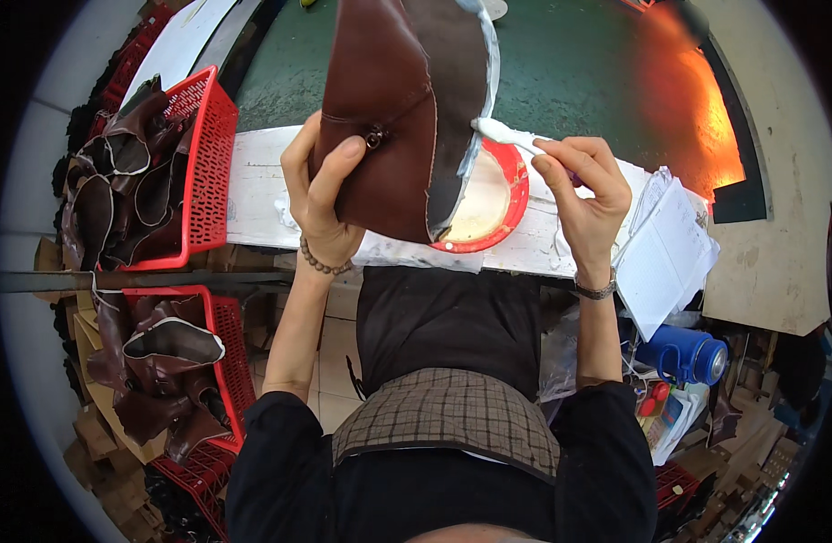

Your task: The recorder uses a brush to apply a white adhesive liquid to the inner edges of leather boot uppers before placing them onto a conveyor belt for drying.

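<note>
Left hand [321,195] clenched — right hand [583,185] pinching

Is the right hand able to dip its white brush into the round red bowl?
Probably yes: the right hand holds the white brush just above the round red bowl; only the brown leather piece overlaps its left side.

2 red baskets [208,172] of brown leather pieces [131,185], left | open notebook [669,253], right bench edge | blue jug [688,355] below it | green table [579,81] behind
</note>
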`<move>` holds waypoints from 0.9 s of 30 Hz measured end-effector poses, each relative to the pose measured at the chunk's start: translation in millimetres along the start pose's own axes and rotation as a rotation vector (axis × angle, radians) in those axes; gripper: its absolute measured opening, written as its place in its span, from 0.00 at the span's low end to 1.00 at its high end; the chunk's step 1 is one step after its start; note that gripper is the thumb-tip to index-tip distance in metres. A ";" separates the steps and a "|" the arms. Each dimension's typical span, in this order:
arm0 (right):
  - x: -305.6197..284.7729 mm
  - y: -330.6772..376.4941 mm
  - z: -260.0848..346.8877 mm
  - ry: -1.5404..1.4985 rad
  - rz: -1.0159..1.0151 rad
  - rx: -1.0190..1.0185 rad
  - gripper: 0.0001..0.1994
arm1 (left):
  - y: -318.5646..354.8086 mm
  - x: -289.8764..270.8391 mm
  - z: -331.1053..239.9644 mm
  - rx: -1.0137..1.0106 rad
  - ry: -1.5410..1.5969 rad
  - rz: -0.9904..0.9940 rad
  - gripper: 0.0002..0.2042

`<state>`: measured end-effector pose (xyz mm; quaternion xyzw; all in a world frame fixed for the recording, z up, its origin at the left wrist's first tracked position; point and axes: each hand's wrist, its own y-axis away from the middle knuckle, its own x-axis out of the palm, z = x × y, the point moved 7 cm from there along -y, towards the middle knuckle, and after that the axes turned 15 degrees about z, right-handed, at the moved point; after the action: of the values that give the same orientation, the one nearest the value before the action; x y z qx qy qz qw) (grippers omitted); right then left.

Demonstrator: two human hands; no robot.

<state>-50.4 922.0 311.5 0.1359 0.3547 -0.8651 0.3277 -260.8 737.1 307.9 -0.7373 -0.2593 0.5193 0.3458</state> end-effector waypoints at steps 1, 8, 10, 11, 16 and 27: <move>-1.3 1.3 1.4 0.000 -0.002 0.004 0.08 | -3.4 0.8 1.1 0.021 -0.011 -0.043 0.34; 7.4 14.4 12.4 -0.043 0.141 -0.046 0.10 | -26.0 16.3 12.5 0.064 -0.062 -0.152 0.31; 7.8 13.2 10.5 -0.061 0.168 -0.002 0.10 | -27.2 21.3 18.6 0.056 -0.002 -0.174 0.28; 10.1 12.6 7.7 -0.082 0.199 0.038 0.09 | -26.1 25.4 21.9 0.075 -0.057 -0.134 0.28; 24.3 13.0 -18.7 -0.124 0.249 0.103 0.06 | -14.8 44.0 41.0 0.019 -0.069 -0.019 0.29; 56.7 16.5 -49.4 0.854 0.456 0.047 0.04 | 61.8 -22.2 111.8 -0.762 0.775 0.157 0.20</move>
<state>-81.7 921.2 241.1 0.5606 0.3990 -0.6459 0.3307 -372.3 708.8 248.0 -0.9647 -0.2270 0.1030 0.0847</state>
